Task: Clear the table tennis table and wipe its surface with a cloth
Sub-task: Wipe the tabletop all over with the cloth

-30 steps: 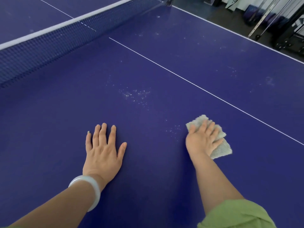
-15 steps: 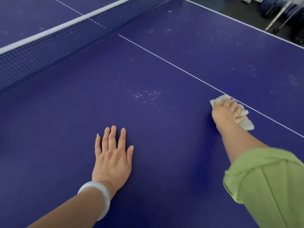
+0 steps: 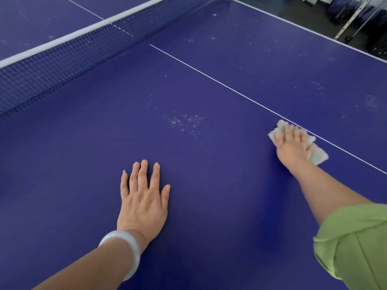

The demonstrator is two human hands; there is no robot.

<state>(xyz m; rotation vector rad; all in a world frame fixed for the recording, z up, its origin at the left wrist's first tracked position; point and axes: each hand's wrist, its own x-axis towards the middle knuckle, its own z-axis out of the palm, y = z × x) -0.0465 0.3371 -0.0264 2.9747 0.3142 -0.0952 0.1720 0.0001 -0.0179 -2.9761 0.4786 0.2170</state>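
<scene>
Both our hands lie flat on the table tennis table [image 3: 209, 237], well apart from each other. From the head view, our left hand [image 3: 144, 204] rests palm down on the blue surface with its fingers straight and slightly spread, holding nothing; a pale bangle [image 3: 125, 250] circles that wrist. Our right hand [image 3: 293, 147] reaches further out, its fingers stretched over a crumpled pale cloth [image 3: 318, 156] and pressing it against the tabletop. The cloth sits just beside the thin white centre line [image 3: 209, 77], and its far corner touches or nearly touches that line; we cannot tell which. A green sleeve [image 3: 354, 243] covers our right upper arm. Between our hands and further toward the net [image 3: 62, 57], a patch of whitish specks [image 3: 186, 124] marks the surface. More faint smudges [image 3: 370, 101] dot the half beyond the line. Dark equipment [image 3: 356, 15] stands past the table's far edge, too dim to identify.
</scene>
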